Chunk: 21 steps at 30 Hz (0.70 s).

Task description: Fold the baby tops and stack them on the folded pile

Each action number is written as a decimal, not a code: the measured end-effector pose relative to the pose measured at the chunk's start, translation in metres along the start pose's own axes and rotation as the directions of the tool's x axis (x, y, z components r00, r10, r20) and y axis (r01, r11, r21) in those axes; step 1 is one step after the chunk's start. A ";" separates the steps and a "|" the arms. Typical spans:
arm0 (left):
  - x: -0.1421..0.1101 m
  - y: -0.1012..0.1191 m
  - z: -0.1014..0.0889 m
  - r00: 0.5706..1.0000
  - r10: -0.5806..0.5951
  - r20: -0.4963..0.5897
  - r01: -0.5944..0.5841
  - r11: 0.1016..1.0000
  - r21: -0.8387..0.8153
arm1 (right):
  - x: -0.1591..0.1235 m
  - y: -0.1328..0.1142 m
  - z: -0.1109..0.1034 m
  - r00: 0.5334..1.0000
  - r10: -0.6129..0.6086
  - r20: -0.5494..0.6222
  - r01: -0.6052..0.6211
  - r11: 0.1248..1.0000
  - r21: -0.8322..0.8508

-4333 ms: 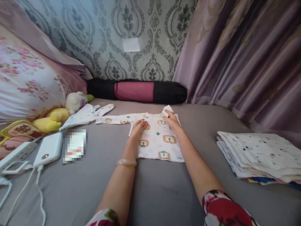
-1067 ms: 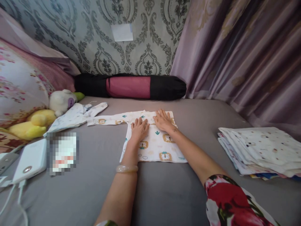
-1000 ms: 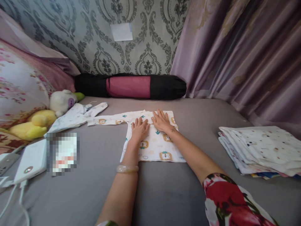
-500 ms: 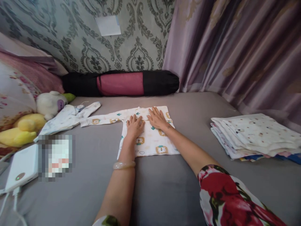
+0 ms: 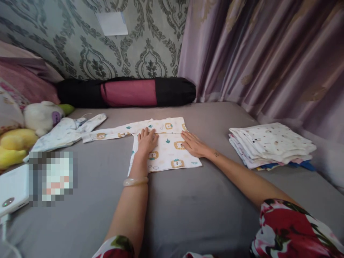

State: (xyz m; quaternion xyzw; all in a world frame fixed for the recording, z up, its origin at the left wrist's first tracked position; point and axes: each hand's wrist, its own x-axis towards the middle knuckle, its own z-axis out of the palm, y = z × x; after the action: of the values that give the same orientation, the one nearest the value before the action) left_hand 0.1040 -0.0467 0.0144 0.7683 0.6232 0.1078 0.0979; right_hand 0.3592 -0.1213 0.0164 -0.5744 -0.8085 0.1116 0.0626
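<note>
A small white baby shirt printed with lions and green leaves lies flat on the grey bed sheet. One sleeve stretches out to the left, and the right side is folded in with the other sleeve across the top. My left hand rests flat on the shirt near the left armhole, fingers extended. On the right edge of the shirt lies my right hand, its fingers stretched out over the cloth. Neither hand grips anything.
To the right is a stack of folded baby clothes. At left lie another small garment, plush toys, a white power bank with a cable and a blurred item. A black and pink roll lies along the wall.
My right hand has slid from the shirt's upper part to its right edge. My left hand stays in about the same place on the cloth. The view has shifted slightly right.
</note>
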 end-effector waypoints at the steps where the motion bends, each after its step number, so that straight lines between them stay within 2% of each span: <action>1: 0.000 0.000 0.000 1.000 0.001 -0.004 -0.001 1.000 0.001 | -0.002 0.001 -0.002 1.000 0.011 0.006 -0.011 1.000 -0.011; 4: -0.002 -0.001 0.000 1.000 -0.002 -0.011 0.002 1.000 -0.003 | -0.008 -0.003 -0.004 1.000 0.014 0.009 -0.013 0.999 -0.045; 10: -0.006 -0.006 -0.001 0.999 -0.020 -0.029 0.020 1.000 -0.020 | -0.037 -0.025 -0.003 0.998 -0.060 0.025 0.062 0.995 -0.076; 14: -0.012 -0.007 -0.003 0.998 -0.038 -0.042 0.037 0.999 -0.018 | -0.043 -0.037 -0.016 0.996 -0.041 0.083 0.051 0.991 -0.121; 18: -0.015 -0.008 -0.007 0.998 -0.034 -0.048 0.033 0.999 -0.034 | -0.010 -0.051 -0.035 0.994 -0.028 0.107 0.042 0.991 -0.126; 21: -0.017 -0.008 -0.011 0.999 -0.044 -0.013 0.044 0.998 -0.036 | 0.037 -0.062 -0.036 1.000 -0.007 -0.022 0.004 0.995 -0.098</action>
State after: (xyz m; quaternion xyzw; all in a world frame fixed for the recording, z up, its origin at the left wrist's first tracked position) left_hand 0.0900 -0.0611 0.0218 0.7518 0.6387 0.1221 0.1098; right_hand 0.2985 -0.1025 0.0662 -0.5757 -0.8139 0.0653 0.0440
